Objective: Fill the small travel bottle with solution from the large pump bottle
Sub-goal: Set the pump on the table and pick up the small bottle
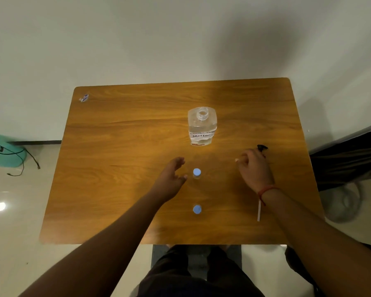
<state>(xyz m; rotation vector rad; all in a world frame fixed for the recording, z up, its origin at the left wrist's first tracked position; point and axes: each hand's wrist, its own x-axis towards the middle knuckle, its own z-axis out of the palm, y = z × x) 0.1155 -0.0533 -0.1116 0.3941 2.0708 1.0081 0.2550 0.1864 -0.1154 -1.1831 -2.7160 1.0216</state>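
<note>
Your left hand (pixel 171 176) hovers over the bench (pixel 120 146) with fingers spread and holding nothing, just beside the farther of two blue-capped small bottles (pixel 196 172). The nearer one (pixel 197 209) stands closer to you, untouched. Behind them the big bottle (pixel 202 127) stands open at the neck, its pump already out, solution inside up to about the label. Your right hand (pixel 254 168) is curled round the pump (pixel 262 148), black head poking out past the knuckles, white tube (pixel 259 213) trailing back along your wrist (setting it down seems to be the step in hand). So the source is opened; both small caps are on, no filling is done, and uncapping comes next
</note>
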